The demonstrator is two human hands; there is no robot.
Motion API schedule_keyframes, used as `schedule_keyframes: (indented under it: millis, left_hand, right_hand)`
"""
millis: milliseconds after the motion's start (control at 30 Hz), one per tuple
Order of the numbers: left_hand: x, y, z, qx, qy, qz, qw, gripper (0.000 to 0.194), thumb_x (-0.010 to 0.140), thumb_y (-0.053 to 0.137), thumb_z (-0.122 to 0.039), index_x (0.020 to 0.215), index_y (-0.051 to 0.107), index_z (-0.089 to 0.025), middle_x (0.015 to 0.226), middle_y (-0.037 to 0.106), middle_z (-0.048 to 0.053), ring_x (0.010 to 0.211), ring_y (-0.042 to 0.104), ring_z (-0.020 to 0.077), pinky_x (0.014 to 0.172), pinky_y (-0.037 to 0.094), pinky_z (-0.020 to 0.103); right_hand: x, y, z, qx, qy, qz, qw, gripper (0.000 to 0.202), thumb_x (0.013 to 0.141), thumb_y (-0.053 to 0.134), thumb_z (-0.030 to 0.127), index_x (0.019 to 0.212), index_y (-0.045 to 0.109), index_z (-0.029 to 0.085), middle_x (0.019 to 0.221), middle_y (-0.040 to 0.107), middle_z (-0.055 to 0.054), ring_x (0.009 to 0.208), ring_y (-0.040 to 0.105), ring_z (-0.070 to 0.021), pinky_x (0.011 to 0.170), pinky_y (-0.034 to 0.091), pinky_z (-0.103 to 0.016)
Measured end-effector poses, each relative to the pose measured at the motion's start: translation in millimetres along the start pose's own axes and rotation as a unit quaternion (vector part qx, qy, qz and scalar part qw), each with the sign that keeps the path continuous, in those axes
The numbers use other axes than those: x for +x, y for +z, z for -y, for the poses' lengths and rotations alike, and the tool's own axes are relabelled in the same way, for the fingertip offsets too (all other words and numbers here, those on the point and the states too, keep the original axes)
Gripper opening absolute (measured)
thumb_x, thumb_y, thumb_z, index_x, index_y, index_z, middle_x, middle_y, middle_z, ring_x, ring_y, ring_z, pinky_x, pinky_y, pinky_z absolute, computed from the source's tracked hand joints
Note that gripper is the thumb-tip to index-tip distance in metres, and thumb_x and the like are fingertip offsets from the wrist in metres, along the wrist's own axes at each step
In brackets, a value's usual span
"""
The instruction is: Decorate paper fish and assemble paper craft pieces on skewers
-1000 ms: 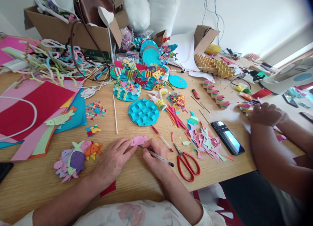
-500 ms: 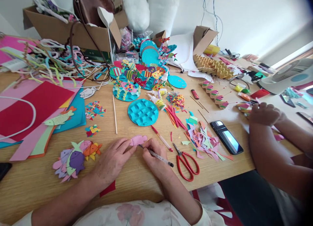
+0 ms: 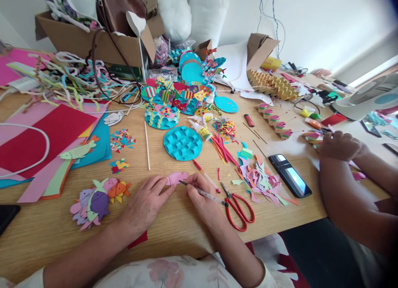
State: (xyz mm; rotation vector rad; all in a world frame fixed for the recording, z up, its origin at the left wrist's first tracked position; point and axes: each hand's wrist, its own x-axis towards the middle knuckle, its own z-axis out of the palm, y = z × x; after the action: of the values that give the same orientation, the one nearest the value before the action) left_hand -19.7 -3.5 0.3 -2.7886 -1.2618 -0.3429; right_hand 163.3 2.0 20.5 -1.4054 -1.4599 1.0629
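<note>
A small pink paper fish (image 3: pixel 175 179) with drawn dark lines lies on the table in front of me. My left hand (image 3: pixel 146 201) pins its left end with the fingertips. In my right hand (image 3: pixel 200 196) is a pen (image 3: pixel 209 195), its tip touching or just above the fish's right part. Right of that hand lie red-handled scissors (image 3: pixel 238 207) and a red-capped pen (image 3: pixel 207 176). Left of my left hand is a pile of cut paper fish (image 3: pixel 95 205), purple, pink, green and orange. A blue round piece with woven paper strips (image 3: pixel 182 143) lies beyond the pink fish.
Coloured paper sheets (image 3: pixel 46 134) lie at left, with pipe cleaners (image 3: pixel 71 78) behind. Paper scraps (image 3: pixel 259 178) and a phone (image 3: pixel 290 176) are at right. Another person's hands (image 3: pixel 338 146) work at the right edge. A cardboard box (image 3: pixel 90 43) stands at the back.
The pen in my right hand has shifted slightly to the right along the fish, and its shaft sits a little differently. My left hand stays on the fish. The view has shifted slightly.
</note>
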Motion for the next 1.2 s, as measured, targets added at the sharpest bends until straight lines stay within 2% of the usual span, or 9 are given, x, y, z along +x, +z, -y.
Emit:
schedule_keyframes:
  millis: [167, 433, 633, 1000, 1200]
  left_hand:
    - [5.8, -5.3, -6.7, -0.002, -0.037, 0.036, 0.999, 0.041, 0.083, 0.046, -0.006, 0.119, 0.056, -0.023, 0.108, 0.057, 0.007, 0.104, 0.049, 0.0205, 0.088, 0.046, 0.037]
    - [0.5, 4.2, -8.5, 0.005, -0.028, -0.042, 0.999, 0.040, 0.081, 0.043, -0.004, 0.114, 0.059, -0.020, 0.111, 0.056, 0.009, 0.108, 0.045, 0.0231, 0.091, 0.045, 0.038]
    - [-0.6, 6.5, -7.9, -0.004, -0.021, -0.056, 0.998, 0.040, 0.081, 0.040, -0.003, 0.113, 0.060, -0.016, 0.110, 0.055, 0.012, 0.107, 0.045, 0.0245, 0.089, 0.046, 0.040]
    - [-0.4, 5.5, -8.3, -0.008, -0.023, -0.057, 0.998, 0.038, 0.081, 0.042, -0.003, 0.111, 0.061, -0.016, 0.110, 0.055, 0.012, 0.107, 0.046, 0.0248, 0.090, 0.046, 0.040]
    - [0.4, 6.1, -8.4, 0.000, -0.020, -0.081, 0.997, 0.039, 0.081, 0.039, -0.003, 0.110, 0.061, -0.017, 0.108, 0.056, 0.011, 0.104, 0.047, 0.0237, 0.088, 0.047, 0.038]
  right_hand:
    - [1.7, -3.0, -3.2, -0.028, -0.012, 0.028, 0.999, 0.005, 0.072, 0.046, 0.020, 0.069, 0.049, 0.020, 0.058, 0.048, 0.004, 0.052, 0.043, -0.0106, 0.049, 0.033, -0.022]
    - [-0.1, 3.6, -14.3, -0.041, -0.025, 0.027, 0.998, 0.002, 0.072, 0.048, 0.020, 0.070, 0.049, 0.020, 0.054, 0.045, 0.006, 0.044, 0.037, -0.0076, 0.043, 0.027, -0.021]
    - [-1.4, 4.4, -18.7, -0.070, -0.049, 0.029, 0.996, 0.005, 0.071, 0.047, 0.017, 0.073, 0.051, 0.019, 0.058, 0.053, 0.004, 0.047, 0.044, -0.0082, 0.046, 0.032, -0.020]
    - [-0.7, 4.6, -12.2, -0.088, -0.056, 0.023, 0.994, 0.005, 0.071, 0.045, 0.017, 0.070, 0.050, 0.019, 0.055, 0.050, 0.004, 0.045, 0.042, -0.0082, 0.045, 0.031, -0.020]
    - [-1.3, 5.3, -14.9, -0.091, -0.057, 0.024, 0.994, 0.005, 0.071, 0.046, 0.017, 0.072, 0.051, 0.019, 0.057, 0.052, 0.004, 0.045, 0.044, -0.0087, 0.046, 0.033, -0.021]
